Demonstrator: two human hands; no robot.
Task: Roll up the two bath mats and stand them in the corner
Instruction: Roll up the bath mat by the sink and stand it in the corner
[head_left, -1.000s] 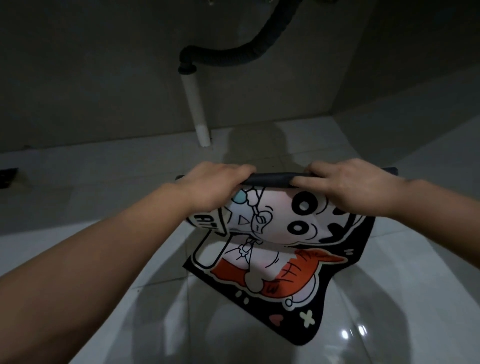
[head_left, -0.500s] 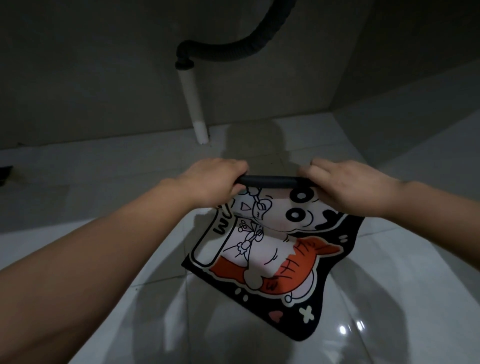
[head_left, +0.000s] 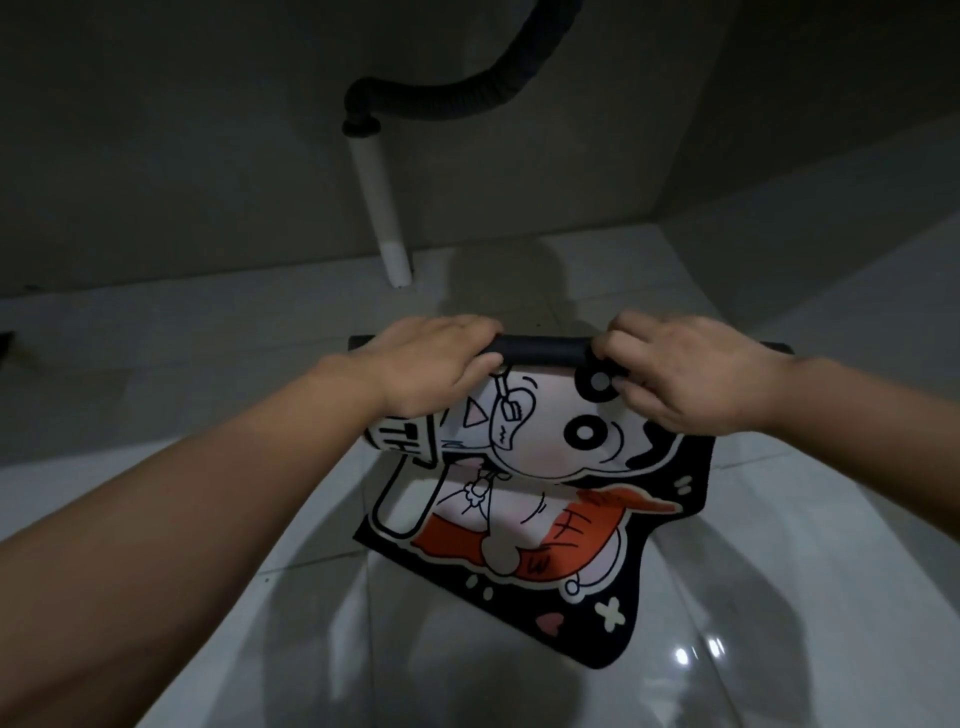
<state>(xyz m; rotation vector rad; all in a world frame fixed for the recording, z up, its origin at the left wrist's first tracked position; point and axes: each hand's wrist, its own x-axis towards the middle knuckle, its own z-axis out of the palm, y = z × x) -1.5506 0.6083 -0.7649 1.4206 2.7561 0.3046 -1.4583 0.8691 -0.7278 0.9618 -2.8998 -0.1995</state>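
More bath mat (head_left: 524, 499) unrolled than before

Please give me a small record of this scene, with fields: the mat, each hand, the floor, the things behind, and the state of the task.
mat: cartoon bath mat, black border, top edge rolled into a thin black tube, the rest hanging down to the floor
left hand: gripping the roll at its left part
right hand: gripping the roll at its right part
floor: glossy pale tiled floor
behind: white pipe joined to a black corrugated hose, by the wall
task state: rolling begun, far from done; second mat not in view
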